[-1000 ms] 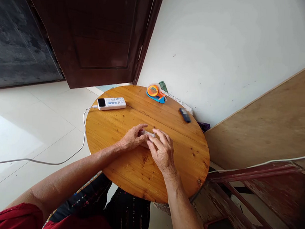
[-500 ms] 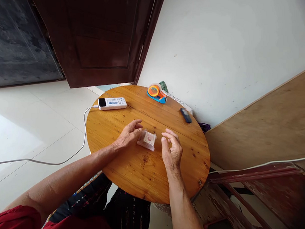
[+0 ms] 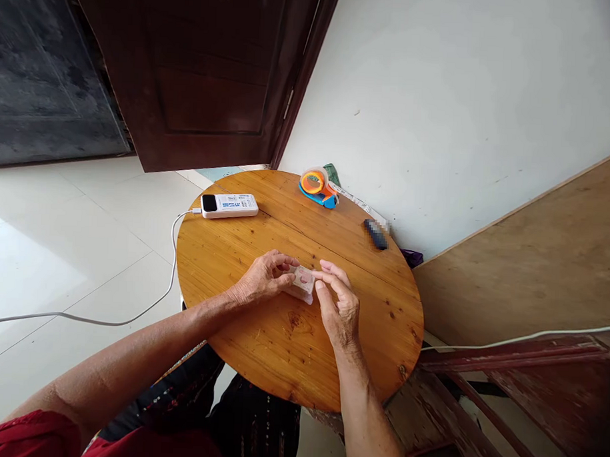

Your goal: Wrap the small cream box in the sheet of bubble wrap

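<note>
A small, flat square box (image 3: 304, 280) in clear plastic wrap lies on the round wooden table (image 3: 261, 350), with a reddish print on its pale top. My left hand (image 3: 269, 277) grips its left side, the thumb on the near part and the fingers over the far edge, hiding that end. At the right edge, my right hand (image 3: 338, 300) has its index fingertip at the wrap. Its fingers are apart and curved, the thumb held below them, and whether it presses on the box I cannot tell.
A white power bank (image 3: 230, 206) with a cable (image 3: 169, 280) plugged in lies at the far left of the table. An orange and blue tape dispenser (image 3: 317, 187) stands at the back edge, near a blurred dark object (image 3: 375, 234). A wall (image 3: 439, 113) rises behind.
Both hands have closed in on the small box. My left hand has taken hold of its left side, and my right hand has moved left to its right edge. The view has shifted slightly.
</note>
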